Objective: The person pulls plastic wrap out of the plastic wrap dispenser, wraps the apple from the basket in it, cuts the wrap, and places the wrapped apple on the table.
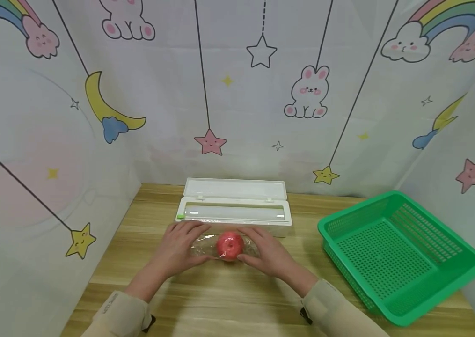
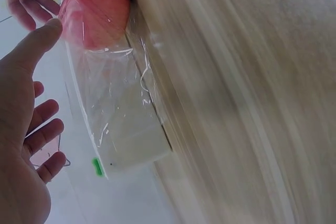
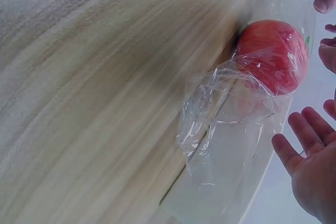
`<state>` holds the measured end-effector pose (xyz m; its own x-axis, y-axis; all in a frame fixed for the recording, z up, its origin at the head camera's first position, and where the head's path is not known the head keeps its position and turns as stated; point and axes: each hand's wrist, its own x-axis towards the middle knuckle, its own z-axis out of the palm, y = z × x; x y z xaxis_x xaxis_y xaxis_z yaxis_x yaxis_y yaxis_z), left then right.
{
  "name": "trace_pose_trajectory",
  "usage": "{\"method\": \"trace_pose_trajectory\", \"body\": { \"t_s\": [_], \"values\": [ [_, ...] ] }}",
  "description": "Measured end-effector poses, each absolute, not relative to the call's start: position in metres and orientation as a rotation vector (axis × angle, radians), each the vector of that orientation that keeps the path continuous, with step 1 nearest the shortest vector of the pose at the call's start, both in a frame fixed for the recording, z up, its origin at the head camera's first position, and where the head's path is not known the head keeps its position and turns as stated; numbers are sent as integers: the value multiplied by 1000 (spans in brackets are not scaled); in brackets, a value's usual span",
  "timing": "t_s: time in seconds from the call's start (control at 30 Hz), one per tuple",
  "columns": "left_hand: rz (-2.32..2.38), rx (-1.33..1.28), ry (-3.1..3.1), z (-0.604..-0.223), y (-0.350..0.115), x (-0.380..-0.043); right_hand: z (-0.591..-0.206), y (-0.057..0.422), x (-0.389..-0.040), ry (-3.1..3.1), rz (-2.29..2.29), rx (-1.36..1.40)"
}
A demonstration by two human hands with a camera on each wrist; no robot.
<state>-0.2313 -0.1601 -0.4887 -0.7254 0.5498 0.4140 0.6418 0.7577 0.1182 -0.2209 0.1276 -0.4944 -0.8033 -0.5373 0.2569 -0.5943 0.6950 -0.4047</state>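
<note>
A red apple (image 1: 230, 246) wrapped in clear plastic film (image 1: 205, 245) sits on the table between my two hands. Loose film spreads out on both sides of it, crinkled in the right wrist view (image 3: 231, 103). On the left, my left hand (image 1: 178, 247) has its fingers extended over the film, and its thumb reaches toward the apple. My right hand (image 1: 272, 252) mirrors it, thumb tip right at the apple's side and fingers loosely stretched forward. Just behind stands a white cling film dispenser (image 1: 273, 229), lid (image 1: 235, 188) raised, the film roll (image 1: 237, 213) visible inside.
A green plastic basket (image 1: 435, 306) stands on the right of the wooden table (image 1: 216, 304). The dispenser has a small green slider (image 1: 180, 216) at its left end. White cloth walls (image 1: 170, 93) with cartoon prints enclose the table at the back and sides.
</note>
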Motion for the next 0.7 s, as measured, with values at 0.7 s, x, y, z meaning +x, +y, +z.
{"method": "trace_pose_trajectory", "body": {
  "t_s": [0.7],
  "values": [
    [-867,-522,-2567,-501,-203,-255,-485,116,-232,-2733,753,1033]
  ]
}}
